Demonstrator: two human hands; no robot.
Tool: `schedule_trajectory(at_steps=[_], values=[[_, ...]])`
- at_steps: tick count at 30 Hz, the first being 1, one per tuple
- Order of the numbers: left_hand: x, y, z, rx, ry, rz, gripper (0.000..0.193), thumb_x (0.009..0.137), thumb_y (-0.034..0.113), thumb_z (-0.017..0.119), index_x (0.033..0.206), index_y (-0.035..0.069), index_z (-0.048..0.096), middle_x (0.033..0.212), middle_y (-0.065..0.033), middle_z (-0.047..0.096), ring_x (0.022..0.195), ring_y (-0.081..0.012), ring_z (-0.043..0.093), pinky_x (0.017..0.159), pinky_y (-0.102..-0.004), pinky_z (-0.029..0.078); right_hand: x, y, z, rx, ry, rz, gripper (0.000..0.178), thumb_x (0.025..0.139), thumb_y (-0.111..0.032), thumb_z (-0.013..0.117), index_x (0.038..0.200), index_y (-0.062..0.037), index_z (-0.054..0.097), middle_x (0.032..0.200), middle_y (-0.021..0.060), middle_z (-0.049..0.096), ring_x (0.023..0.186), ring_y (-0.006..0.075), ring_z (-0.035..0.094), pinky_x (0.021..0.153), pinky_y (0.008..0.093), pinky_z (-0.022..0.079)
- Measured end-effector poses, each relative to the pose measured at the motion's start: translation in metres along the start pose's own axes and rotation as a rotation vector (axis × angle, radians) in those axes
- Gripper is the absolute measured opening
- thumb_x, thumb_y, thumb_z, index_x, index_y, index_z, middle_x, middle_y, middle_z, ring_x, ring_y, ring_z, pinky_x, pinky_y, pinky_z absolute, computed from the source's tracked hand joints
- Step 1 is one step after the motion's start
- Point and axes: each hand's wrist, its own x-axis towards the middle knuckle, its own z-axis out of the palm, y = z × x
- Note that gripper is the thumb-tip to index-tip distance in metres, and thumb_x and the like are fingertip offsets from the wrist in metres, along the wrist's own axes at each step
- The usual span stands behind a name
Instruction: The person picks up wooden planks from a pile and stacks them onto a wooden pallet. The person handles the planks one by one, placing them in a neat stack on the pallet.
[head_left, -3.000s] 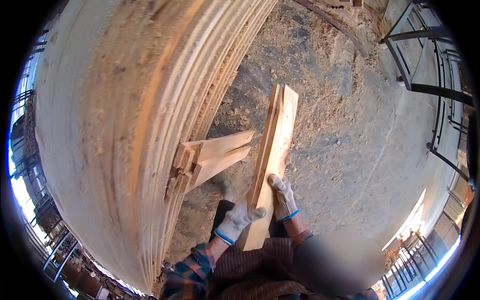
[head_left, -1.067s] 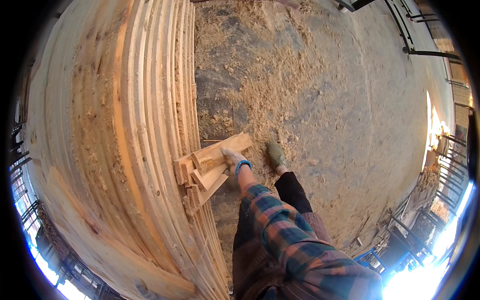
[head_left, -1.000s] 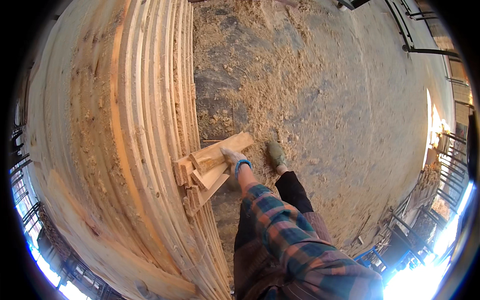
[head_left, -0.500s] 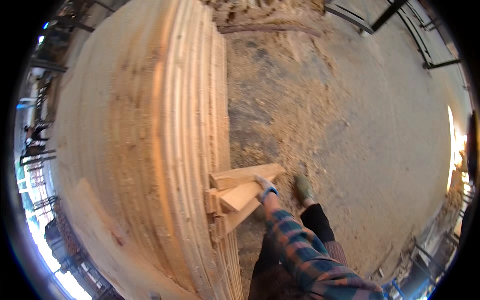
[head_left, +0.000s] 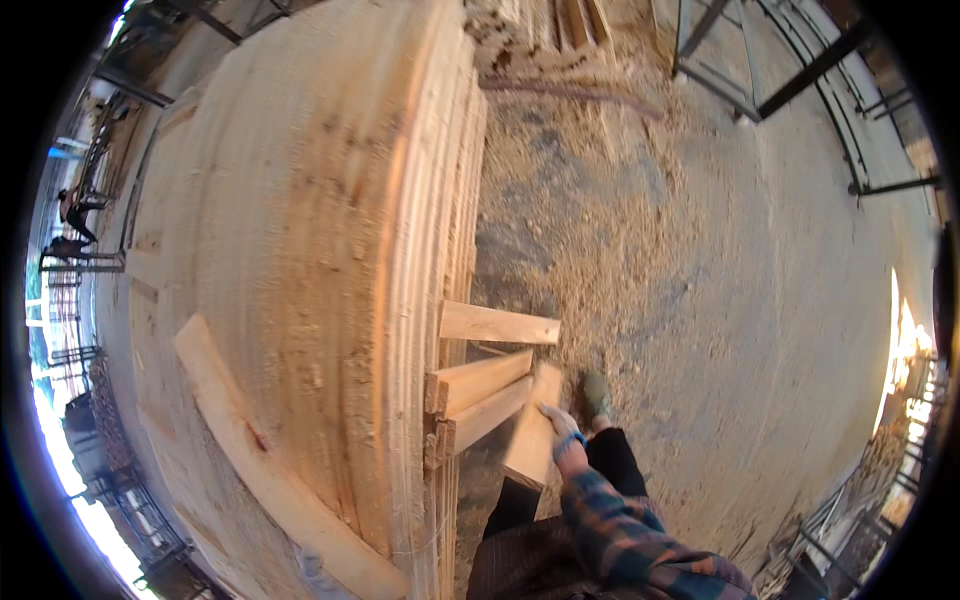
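My right hand, in a pale glove with a blue cuff, grips a short wooden board by its right edge. The board hangs tilted beside the tall wood stack, above my legs. Just left of it, short wooden offcuts jut out from the stack's side, and another short piece sticks out farther off. At the lower edge, my left hand, in a greyish glove and only partly showing, is closed at the edge of a long board lying slantwise on the stack.
Sawdust and shavings cover the floor right of the stack. A dark metal frame stands at the far right, and more timber lies at the far end. My shoe is near the offcuts.
My right hand has pulled the short board out from among the offcuts and swung it toward me. The view has shifted, showing more of the long board and my left glove.
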Motion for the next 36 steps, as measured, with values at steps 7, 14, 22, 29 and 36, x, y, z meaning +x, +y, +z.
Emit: schedule_trajectory(at_steps=[7,14,22,29,36], values=[[-0.002,-0.020,0.016,-0.086,-0.061,0.012,0.074,0.086,0.036,0.065,0.145,0.003,0.034,0.134,-0.0168,0.050,0.118,-0.0305,0.052,0.101,-0.0430,0.041,-0.193,-0.136,0.107,-0.492,-0.060,-0.624,0.045,0.080,-0.004,0.063,0.124,0.0016,0.054,0.101,0.0125,0.066,0.086,0.0270,0.067,0.073,0.0390,0.057],[-0.004,0.005,0.029,-0.119,0.062,0.017,0.074,0.087,0.036,0.064,0.146,0.003,0.033,0.136,-0.0169,0.050,0.119,-0.0307,0.051,0.102,-0.0434,0.041,-0.335,-0.240,0.455,-1.894,0.130,-1.590,0.071,0.083,-0.017,0.063,0.145,-0.0027,0.031,0.097,0.0219,0.068,0.078,0.0336,0.070,0.063,0.0377,0.056],[-0.030,0.115,0.137,-0.235,0.328,-0.224,0.054,0.096,0.032,0.053,0.143,0.009,0.041,0.113,-0.0108,0.064,0.093,-0.0201,0.058,0.083,-0.0364,0.049,-0.260,-0.259,0.741,-2.554,-0.148,-1.803,0.057,0.093,-0.029,0.051,0.144,-0.0116,0.033,0.118,0.0198,0.060,0.104,0.0343,0.062,0.077,0.0447,0.053],[-0.030,0.111,0.182,-0.312,0.498,-0.379,0.051,0.095,0.031,0.053,0.140,0.008,0.044,0.109,-0.0099,0.065,0.089,-0.0186,0.059,0.079,-0.0347,0.050,-0.259,-0.322,0.731,-2.826,-0.090,-1.319,0.083,0.088,-0.054,0.056,0.151,-0.0117,0.021,0.141,0.0166,0.041,0.127,0.0308,0.044,0.099,0.0409,0.044],[-0.028,0.136,0.184,-0.336,0.555,-0.413,0.052,0.093,0.032,0.055,0.137,0.006,0.046,0.114,-0.0117,0.062,0.095,-0.0218,0.057,0.083,-0.0367,0.048,-0.263,-0.351,0.777,-2.862,-0.091,-1.185,0.079,0.084,-0.048,0.064,0.148,-0.0184,0.028,0.137,0.0173,0.040,0.123,0.0322,0.046,0.090,0.0455,0.051]])
